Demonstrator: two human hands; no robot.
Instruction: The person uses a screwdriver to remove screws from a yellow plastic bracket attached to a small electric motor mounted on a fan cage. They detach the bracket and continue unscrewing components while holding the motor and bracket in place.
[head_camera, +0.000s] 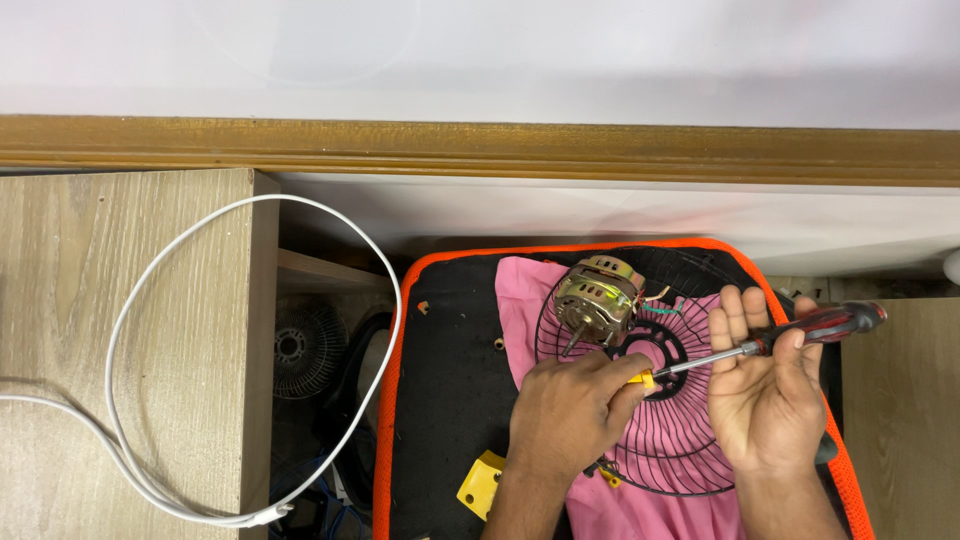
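Two hands meet over a black wire fan guard (668, 440). The right hand (765, 395) lies palm up, fingers loosely curled, and pinches the red and black handle of a single screwdriver (790, 335) between thumb and fingertips; the handle sticks out past the fingers toward the right. The screwdriver's shaft runs left and slightly down to the left hand (568, 410), which is closed, knuckles up, around a small yellow part (643, 378) at the shaft's tip. What else that fist holds cannot be told.

One bare fan motor (595, 298), with copper windings and a short shaft, sits just beyond the left hand at the far rim of the guard, with thin coloured wires trailing to its right. The guard rests on a pink cloth (520, 300), and the cloth lies on a black mat with an orange border (385, 400).

One more yellow plastic piece (480, 485) lies on the mat near the left forearm, close to the mat's near left edge. A few small bits dot the bare black area left of the cloth, which offers the most open room. Left of the mat a gap drops to a lower shelf holding a second, smaller guard (305, 348). One white cable (130, 400) loops across the wooden tabletop (60, 260) at far left. A wooden rail (480, 148) bounds the far side.
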